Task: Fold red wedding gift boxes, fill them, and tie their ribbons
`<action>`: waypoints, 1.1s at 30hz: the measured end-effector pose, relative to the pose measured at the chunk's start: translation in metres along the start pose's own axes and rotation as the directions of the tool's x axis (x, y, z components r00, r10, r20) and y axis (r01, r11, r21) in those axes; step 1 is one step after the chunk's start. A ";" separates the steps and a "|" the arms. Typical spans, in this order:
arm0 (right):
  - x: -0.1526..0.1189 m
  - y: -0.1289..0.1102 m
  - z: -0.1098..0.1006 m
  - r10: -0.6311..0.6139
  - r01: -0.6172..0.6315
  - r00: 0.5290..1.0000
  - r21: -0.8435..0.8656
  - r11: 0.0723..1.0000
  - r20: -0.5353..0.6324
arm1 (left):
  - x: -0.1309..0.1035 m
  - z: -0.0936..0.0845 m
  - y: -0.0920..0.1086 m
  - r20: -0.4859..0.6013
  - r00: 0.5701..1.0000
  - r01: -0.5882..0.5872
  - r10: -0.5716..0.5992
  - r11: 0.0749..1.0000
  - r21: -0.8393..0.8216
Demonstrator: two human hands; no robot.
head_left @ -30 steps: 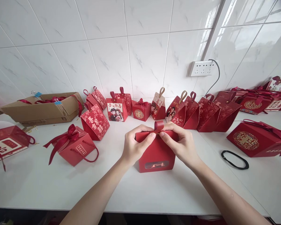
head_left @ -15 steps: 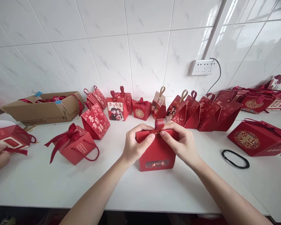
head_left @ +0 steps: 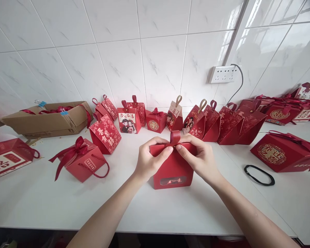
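Observation:
A red gift box [head_left: 172, 168] stands upright at the middle of the white table, with a small clear window low on its front. My left hand [head_left: 152, 156] grips the top left edge of the box, thumb in front and fingers behind. On the top right edge my right hand [head_left: 196, 156] holds it the same way. Both thumb tips nearly meet below a dark red strap loop [head_left: 175, 136] that rises over the top edge. The fingertips behind the box are hidden.
Several red gift boxes stand along the tiled wall, such as one with a couple [head_left: 129, 120]. A cardboard box [head_left: 49, 122] and a ribboned box [head_left: 85, 160] are left; a black band [head_left: 259, 175] and a large box [head_left: 281, 151] are right.
Another person's hand has left the red box at the far left and now shows near the cardboard box's left end. My hands have hardly moved.

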State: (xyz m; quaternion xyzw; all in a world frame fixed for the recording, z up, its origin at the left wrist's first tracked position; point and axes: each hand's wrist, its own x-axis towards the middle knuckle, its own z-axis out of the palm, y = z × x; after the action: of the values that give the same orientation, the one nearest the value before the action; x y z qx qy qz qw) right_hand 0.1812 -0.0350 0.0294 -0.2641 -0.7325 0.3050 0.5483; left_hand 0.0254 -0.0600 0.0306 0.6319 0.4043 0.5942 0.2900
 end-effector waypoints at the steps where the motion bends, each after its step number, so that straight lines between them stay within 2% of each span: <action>1: 0.000 0.000 0.000 0.001 -0.001 1.000 -0.002 1.000 -0.003 | 0.000 0.000 0.000 0.004 1.000 0.001 -0.001 1.000 0.004; 9: -0.001 -0.001 0.001 -0.027 0.026 0.999 -0.023 0.999 -0.030 | 0.001 0.000 -0.002 0.017 1.000 0.005 -0.005 1.000 0.011; 17: -0.001 -0.003 0.001 0.001 -0.001 0.999 -0.010 1.000 -0.033 | 0.001 0.000 -0.002 0.026 0.998 -0.050 0.050 0.999 0.009; 25: -0.001 -0.002 -0.001 0.076 -0.075 0.997 0.060 0.995 -0.008 | 0.001 0.000 -0.003 0.013 0.999 -0.031 0.031 0.999 0.032; 33: -0.001 -0.002 -0.001 0.120 -0.120 0.993 0.062 0.991 0.001 | 0.001 0.000 0.000 0.028 1.000 -0.014 0.012 0.998 0.054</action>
State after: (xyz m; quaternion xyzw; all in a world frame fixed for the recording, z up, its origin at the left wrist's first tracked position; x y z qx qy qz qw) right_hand 0.1823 -0.0372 0.0306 -0.2910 -0.7049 0.3595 0.5377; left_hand 0.0252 -0.0589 0.0311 0.6503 0.4122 0.5762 0.2743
